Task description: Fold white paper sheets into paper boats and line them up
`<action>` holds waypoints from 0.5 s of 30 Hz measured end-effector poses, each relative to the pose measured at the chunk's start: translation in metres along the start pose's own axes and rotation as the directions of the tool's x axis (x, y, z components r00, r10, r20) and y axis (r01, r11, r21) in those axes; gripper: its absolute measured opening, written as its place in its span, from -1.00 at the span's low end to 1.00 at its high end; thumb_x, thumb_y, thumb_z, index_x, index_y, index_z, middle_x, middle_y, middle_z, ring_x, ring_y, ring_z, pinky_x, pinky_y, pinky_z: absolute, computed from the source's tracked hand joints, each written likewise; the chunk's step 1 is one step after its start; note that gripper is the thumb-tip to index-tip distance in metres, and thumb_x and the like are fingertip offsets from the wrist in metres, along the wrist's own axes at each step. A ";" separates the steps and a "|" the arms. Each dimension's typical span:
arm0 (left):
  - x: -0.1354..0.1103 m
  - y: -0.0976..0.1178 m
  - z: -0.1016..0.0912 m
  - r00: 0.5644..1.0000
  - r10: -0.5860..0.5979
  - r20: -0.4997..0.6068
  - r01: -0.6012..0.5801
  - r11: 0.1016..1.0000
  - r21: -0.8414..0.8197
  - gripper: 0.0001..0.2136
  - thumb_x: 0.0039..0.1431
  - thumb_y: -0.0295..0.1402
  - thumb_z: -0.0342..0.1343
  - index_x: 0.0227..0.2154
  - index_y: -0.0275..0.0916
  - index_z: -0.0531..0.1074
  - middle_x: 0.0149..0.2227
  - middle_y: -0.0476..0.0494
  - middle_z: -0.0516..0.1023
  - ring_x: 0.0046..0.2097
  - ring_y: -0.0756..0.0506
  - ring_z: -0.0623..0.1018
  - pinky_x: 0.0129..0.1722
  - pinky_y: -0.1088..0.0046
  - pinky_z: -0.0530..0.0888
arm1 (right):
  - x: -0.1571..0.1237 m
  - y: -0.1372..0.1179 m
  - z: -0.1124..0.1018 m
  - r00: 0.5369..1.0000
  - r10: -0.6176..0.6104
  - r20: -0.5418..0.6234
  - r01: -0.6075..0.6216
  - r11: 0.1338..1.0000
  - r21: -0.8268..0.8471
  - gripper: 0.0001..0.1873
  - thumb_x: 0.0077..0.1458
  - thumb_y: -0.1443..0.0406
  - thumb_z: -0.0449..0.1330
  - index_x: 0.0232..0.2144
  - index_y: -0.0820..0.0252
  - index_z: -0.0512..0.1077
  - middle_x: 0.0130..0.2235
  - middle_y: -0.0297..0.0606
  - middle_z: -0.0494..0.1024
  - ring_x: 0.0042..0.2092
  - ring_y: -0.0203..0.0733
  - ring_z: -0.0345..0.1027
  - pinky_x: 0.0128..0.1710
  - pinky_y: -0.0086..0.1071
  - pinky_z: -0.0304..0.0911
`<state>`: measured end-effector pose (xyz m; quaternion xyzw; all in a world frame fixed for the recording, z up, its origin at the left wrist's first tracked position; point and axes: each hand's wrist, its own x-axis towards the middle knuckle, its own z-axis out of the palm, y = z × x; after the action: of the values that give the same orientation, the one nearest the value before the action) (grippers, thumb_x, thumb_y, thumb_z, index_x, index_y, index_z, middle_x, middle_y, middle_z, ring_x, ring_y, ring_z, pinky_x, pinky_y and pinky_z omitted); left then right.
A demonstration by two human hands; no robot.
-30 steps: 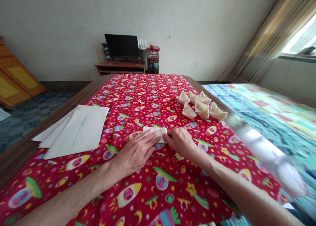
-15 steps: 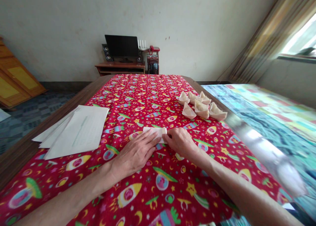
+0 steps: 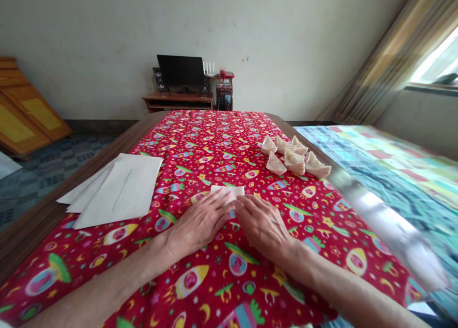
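Note:
A small folded piece of white paper [image 3: 234, 191] lies flat on the red patterned cloth in front of me. My left hand [image 3: 205, 217] rests on its left part, fingers stretched out and pressing it down. My right hand [image 3: 263, 223] lies on its right near corner with the fingers extended forward and palm down. The fingertips of both hands almost meet over the near edge of the paper, which they partly cover. Neither hand is wrapped round anything.
Several stacked folded paper boats [image 3: 294, 162] stand at the right of the cloth [image 3: 222, 142]. Larger white sheets [image 3: 119, 189] lie fanned in a pile at the left. Beyond the table are a monitor [image 3: 181, 71], a red telephone [image 3: 226, 75] and a bed [image 3: 386, 175] at the right.
My right hand has gone from a closed pinch at the paper's right edge to lying flat with fingers extended over it. My left hand stays on the paper. The view has shifted slightly.

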<state>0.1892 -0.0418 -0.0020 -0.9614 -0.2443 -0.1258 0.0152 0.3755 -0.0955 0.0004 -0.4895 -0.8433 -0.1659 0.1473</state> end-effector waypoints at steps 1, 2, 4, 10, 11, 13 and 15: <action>0.000 0.000 0.001 1.000 -0.003 -0.012 0.003 1.000 0.008 -0.62 0.33 -0.36 -0.17 0.17 -0.28 0.18 0.23 -0.22 0.21 0.28 -0.16 0.14 0.22 0.16 0.18 | -0.003 -0.003 0.000 0.998 -0.054 -0.020 0.054 0.999 0.002 -0.76 0.20 0.41 -0.01 -0.16 0.30 0.42 -0.11 -0.09 0.51 -0.11 -0.12 0.37 -0.18 -0.33 0.30; 0.000 0.000 0.002 1.000 -0.005 -0.024 0.006 1.000 0.016 -0.62 0.33 -0.36 -0.16 0.18 -0.28 0.17 0.23 -0.21 0.21 0.27 -0.16 0.15 0.22 0.18 0.19 | -0.006 -0.005 0.001 0.996 -0.081 -0.035 0.081 0.997 0.002 -0.73 0.21 0.38 -0.01 -0.10 0.36 0.40 -0.06 -0.05 0.50 -0.05 -0.09 0.36 -0.09 -0.29 0.30; -0.002 -0.001 0.003 0.999 -0.002 -0.034 0.003 1.000 0.030 -0.61 0.32 -0.37 -0.15 0.19 -0.25 0.15 0.24 -0.16 0.19 0.28 -0.13 0.14 0.23 0.21 0.16 | -0.010 -0.005 0.003 0.994 -0.091 -0.056 0.091 0.996 0.005 -0.65 0.24 0.30 -0.01 -0.03 0.44 0.37 -0.03 0.02 0.48 0.01 -0.04 0.34 0.02 -0.22 0.27; -0.014 -0.006 -0.001 0.998 -0.035 0.049 0.032 0.998 0.061 -0.59 0.35 -0.28 -0.20 0.23 -0.10 0.06 0.28 -0.01 0.11 0.29 -0.08 0.10 0.24 0.22 0.09 | -0.017 0.006 0.004 0.995 -0.089 -0.042 0.091 0.995 0.043 -0.64 0.26 0.25 -0.03 -0.04 0.37 0.41 -0.01 -0.05 0.49 0.06 -0.05 0.33 0.08 -0.19 0.25; -0.018 -0.008 -0.002 0.997 -0.045 0.061 0.041 0.997 0.065 -0.59 0.35 -0.28 -0.21 0.23 -0.09 0.06 0.27 0.00 0.12 0.29 -0.07 0.10 0.25 0.22 0.08 | -0.018 0.007 0.003 0.995 -0.083 -0.046 0.085 0.995 0.043 -0.64 0.26 0.26 -0.03 -0.06 0.36 0.42 -0.02 -0.06 0.50 0.05 -0.06 0.35 0.07 -0.20 0.27; -0.024 -0.011 -0.004 0.995 -0.063 0.072 0.057 0.996 0.075 -0.60 0.35 -0.27 -0.23 0.22 -0.08 0.08 0.27 0.02 0.14 0.29 -0.07 0.12 0.25 0.23 0.05 | -0.019 0.009 0.002 0.995 -0.074 -0.062 0.076 0.997 0.030 -0.65 0.26 0.29 -0.05 -0.07 0.36 0.43 -0.03 -0.08 0.51 0.03 -0.05 0.37 0.05 -0.20 0.29; -0.031 -0.015 -0.005 0.994 -0.079 0.072 0.072 0.994 0.084 -0.60 0.35 -0.26 -0.22 0.22 -0.06 0.09 0.26 0.04 0.15 0.28 -0.07 0.12 0.25 0.23 0.05 | -0.021 0.009 0.003 0.995 -0.067 -0.080 0.068 0.998 0.014 -0.66 0.25 0.31 -0.05 -0.07 0.37 0.44 -0.05 -0.08 0.52 0.01 -0.04 0.38 0.02 -0.20 0.31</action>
<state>0.1548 -0.0429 -0.0055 -0.9541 -0.2859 -0.0800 0.0406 0.3933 -0.1061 -0.0091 -0.4526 -0.8541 -0.1832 0.1790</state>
